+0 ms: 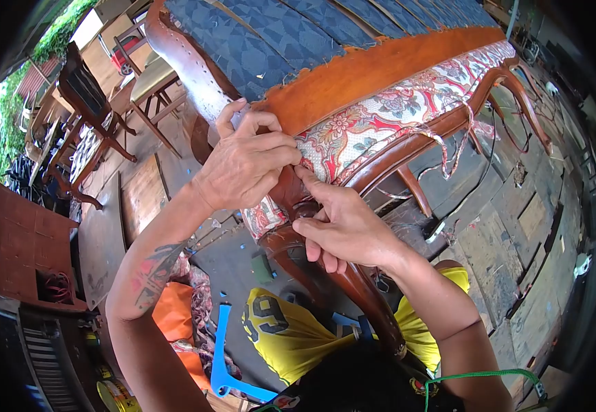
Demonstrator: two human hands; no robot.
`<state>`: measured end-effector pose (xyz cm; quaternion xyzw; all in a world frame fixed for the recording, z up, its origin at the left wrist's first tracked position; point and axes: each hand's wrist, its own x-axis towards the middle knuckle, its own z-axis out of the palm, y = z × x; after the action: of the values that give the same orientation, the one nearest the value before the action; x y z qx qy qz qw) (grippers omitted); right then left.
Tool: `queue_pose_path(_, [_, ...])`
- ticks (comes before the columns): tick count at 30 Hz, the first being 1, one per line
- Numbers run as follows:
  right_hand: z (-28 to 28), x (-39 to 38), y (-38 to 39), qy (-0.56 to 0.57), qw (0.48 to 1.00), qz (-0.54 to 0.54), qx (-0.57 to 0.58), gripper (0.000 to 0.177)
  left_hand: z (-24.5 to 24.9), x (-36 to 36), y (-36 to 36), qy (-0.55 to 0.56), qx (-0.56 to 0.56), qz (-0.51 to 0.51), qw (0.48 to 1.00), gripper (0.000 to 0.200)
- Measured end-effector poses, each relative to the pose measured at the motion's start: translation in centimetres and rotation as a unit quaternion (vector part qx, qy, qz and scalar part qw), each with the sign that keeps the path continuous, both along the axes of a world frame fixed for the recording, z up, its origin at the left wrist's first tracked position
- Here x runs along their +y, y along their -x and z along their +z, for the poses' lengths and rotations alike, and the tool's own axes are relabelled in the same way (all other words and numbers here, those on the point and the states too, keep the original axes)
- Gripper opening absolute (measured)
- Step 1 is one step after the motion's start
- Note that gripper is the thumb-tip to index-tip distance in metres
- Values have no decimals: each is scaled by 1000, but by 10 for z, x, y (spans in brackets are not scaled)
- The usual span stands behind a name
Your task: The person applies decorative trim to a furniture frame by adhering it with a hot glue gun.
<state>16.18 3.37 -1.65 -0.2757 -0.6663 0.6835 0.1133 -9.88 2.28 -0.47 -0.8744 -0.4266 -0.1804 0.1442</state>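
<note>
A carved wooden sofa (380, 69) has blue patterned fabric (243, 48) on its back and floral fabric (373, 127) on the seat edge. My left hand (246, 161) is at the corner where the floral fabric meets the wooden post, its fingers curled and pressed to the fabric edge. What they pinch is hidden. Just below and to the right, my right hand (346, 223) touches the same corner with its index finger, thumb and index apart. A loose strip of floral piping (442, 141) hangs along the front rail.
Wooden chairs (95, 103) stand at the upper left. A reddish-brown cabinet (23, 240) is at the left. Orange material (174, 312) and a blue plastic frame (221, 357) lie below my left arm. Wooden boards (497, 254) cover the floor at right.
</note>
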Motion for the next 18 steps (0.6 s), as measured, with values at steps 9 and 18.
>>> queue_pose_path(9, [15,0,-16,20,996,-79,30,77,1,-3,-3,-11,9,-2,1000,33])
queue_pose_path(18, [13,-9,-6,-33,997,-64,-19,74,-1,-5,-4,-22,14,-3,1000,34])
